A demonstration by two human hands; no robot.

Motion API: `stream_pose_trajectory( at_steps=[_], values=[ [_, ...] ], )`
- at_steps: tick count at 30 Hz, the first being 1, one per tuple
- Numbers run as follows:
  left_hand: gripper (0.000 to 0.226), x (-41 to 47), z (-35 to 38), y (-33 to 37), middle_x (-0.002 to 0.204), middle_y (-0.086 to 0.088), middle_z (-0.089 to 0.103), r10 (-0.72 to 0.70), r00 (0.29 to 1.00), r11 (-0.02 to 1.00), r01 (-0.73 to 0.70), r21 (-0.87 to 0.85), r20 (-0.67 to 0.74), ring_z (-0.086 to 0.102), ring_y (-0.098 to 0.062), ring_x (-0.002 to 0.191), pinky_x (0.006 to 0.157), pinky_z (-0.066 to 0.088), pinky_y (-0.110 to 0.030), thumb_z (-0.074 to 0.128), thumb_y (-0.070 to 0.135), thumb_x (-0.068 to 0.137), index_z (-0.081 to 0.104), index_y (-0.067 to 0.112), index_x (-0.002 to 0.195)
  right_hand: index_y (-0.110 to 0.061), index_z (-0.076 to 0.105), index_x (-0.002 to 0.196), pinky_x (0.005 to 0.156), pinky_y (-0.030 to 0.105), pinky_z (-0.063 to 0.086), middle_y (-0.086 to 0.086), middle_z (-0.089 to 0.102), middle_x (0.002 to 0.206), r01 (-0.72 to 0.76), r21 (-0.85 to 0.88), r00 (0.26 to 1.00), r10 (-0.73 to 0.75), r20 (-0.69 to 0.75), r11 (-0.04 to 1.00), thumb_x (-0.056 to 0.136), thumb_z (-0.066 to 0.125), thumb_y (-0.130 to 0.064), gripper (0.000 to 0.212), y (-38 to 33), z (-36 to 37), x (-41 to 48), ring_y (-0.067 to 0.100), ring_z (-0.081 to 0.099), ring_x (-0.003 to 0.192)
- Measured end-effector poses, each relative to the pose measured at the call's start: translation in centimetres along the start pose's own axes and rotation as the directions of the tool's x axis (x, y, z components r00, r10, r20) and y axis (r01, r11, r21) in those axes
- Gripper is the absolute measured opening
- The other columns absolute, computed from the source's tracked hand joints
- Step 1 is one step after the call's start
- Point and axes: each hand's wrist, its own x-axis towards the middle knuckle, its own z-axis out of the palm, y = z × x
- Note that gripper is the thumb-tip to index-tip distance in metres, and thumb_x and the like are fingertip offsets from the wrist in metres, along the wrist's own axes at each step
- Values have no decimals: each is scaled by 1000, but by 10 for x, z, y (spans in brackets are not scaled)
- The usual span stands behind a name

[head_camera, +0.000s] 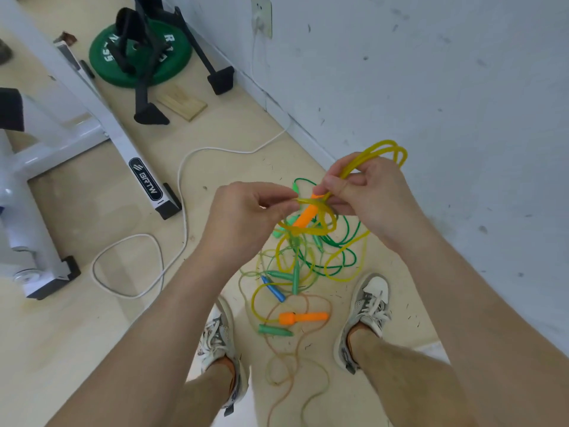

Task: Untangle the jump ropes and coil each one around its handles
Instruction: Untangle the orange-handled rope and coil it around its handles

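The left hand (246, 217) and right hand (366, 195) each pinch the yellow rope (379, 151) (it loops around an orange handle (304, 217)).

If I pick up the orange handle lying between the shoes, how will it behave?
The orange handle looks like rigid, light plastic, probably easy to grip. Round, so it may roll if nudged. Its thin cord runs into the tangle, so lifting likely drags floppy loops along.
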Motion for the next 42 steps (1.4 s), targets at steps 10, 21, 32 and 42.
stream_pose_trajectory(
  at_steps=[10,21,32,42],
  values=[
    [20,3,-25,-8,76,7,64,73,902,993,-106,-55,-425,61,-7,65,66,48,-17,59,4,89,63,23,86,-5,54,86,47,27,53,12,66,68,164,315,879,6,-477,935,93,62,-2,12,-4,-4,5,20,65,45],
    [24,16,-51,-27,70,1,53,-579,674,783,303,-543,-458,55,-12,60,64,40,-22,36,4,88,51,19,98,-7,55,85,55,22,53,13,68,74,192,560,887,102,-451,806,95,61,-5,11,-1,-5,9,19,66,54],
    [20,-10,21,9,98,10,69,-49,960,970,112,-217,277,63,-2,94,87,48,-25,70,25,78,66,31,96,-7,56,86,48,18,50,8,70,71,56,602,992,25,-124,797,96,56,-6,11,-10,21,-4,16,67,55],
    [33,-5,22,-27,93,-3,64,-158,806,804,-230,549,570,57,-22,95,88,44,-34,50,49,86,67,21,85,-7,60,95,47,15,42,0,66,66,115,616,967,54,-248,779,103,47,-18,19,-10,-6,3,12,63,54]
  ],
)
